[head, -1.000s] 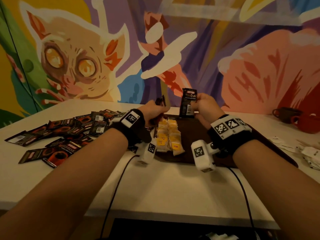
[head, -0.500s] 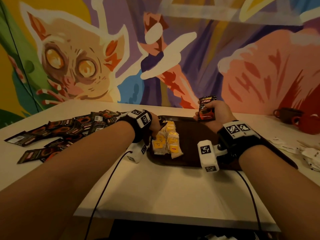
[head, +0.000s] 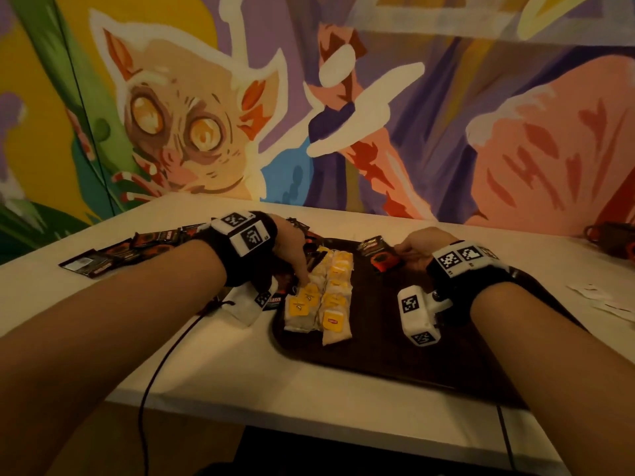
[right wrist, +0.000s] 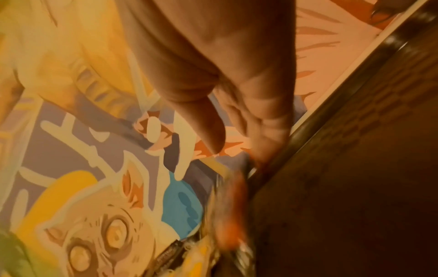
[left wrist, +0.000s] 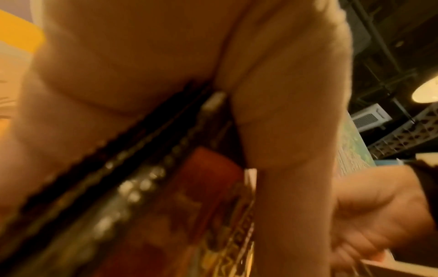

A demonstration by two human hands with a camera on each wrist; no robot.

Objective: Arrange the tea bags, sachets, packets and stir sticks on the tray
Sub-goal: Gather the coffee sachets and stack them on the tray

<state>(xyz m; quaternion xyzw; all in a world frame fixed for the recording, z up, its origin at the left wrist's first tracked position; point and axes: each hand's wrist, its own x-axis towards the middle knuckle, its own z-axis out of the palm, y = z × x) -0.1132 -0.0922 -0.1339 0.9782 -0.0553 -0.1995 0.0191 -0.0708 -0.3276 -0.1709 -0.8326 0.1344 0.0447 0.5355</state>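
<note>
My right hand point(head: 417, 250) reaches over the far side of the dark tray point(head: 395, 352), palm down, fingers pinching a black-and-red packet point(head: 379, 257) that lies low against the tray. My left hand point(head: 292, 249) curls round a stack of dark sachets point(left wrist: 151, 168) at the tray's left edge (fingertips down beside the two rows of yellow-tagged tea bags point(head: 321, 302)). More packets point(head: 137, 245) lie scattered on the white table point(head: 240, 365) to the left.

tray point(head: 385, 341) dark brown | tea bags point(head: 330, 297) white, yellow tags | packets point(head: 137, 245) black with red-orange | table point(head: 240, 365) white
</note>
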